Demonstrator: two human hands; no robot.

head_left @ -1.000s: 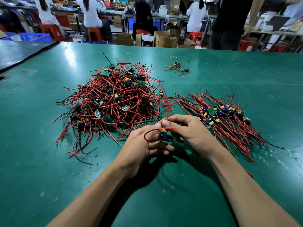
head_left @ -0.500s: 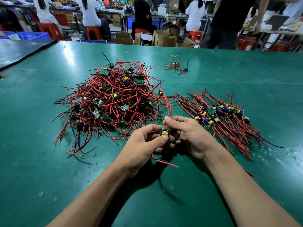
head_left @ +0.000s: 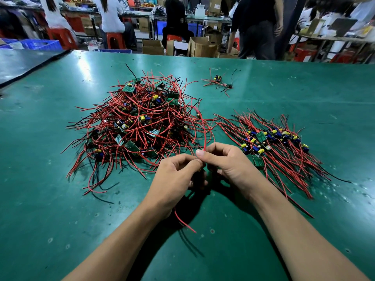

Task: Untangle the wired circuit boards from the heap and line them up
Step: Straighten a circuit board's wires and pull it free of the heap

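A tangled heap (head_left: 140, 126) of small green circuit boards with red and black wires lies left of centre on the green table. To its right several boards sit side by side in a row (head_left: 272, 138), their wires fanned towards me. My left hand (head_left: 174, 175) and my right hand (head_left: 229, 161) meet in front of the heap and together grip one wired board, which my fingers hide. One of its red wires (head_left: 205, 138) rises from my right fingertips towards the heap. Another red wire (head_left: 183, 222) hangs below my left wrist.
A small separate clump of wired boards (head_left: 220, 82) lies far back near the table's middle. The green table (head_left: 304, 94) ends at a far edge; beyond it are cardboard boxes (head_left: 198, 46), red stools and seated and standing people. A dark table (head_left: 24, 61) adjoins at left.
My hands have closed over the board, hiding its yellow part. My right thumb and finger now pinch a red wire that runs up to the heap. The loose red wire hangs lower.
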